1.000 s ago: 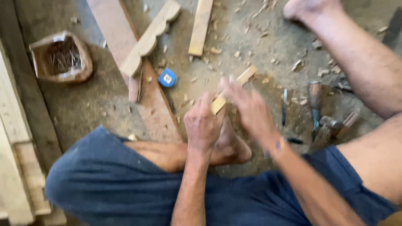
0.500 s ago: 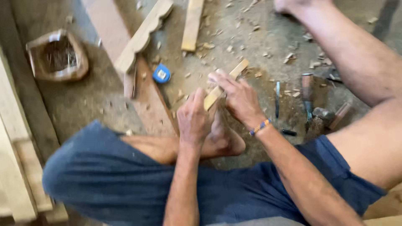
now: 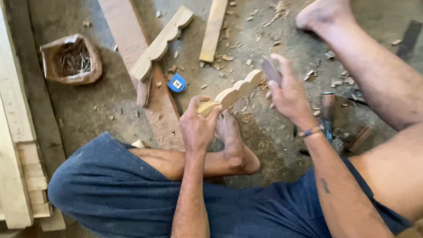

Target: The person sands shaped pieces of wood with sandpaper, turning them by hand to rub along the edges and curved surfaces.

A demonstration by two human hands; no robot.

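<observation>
Above the chip-strewn floor (image 3: 273,132), the left hand (image 3: 198,125) should grip the scalloped wooden trim piece (image 3: 233,91) firmly while the right hand (image 3: 288,94), clasping a small dark flat tool (image 3: 269,70), works its edge.

blue tape measure (image 3: 176,83), bag of nails (image 3: 72,59), chisel (image 3: 328,112) on floor.

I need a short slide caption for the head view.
Left hand grips scalloped wooden piece; right hand holds a small blade-like tool.
</observation>
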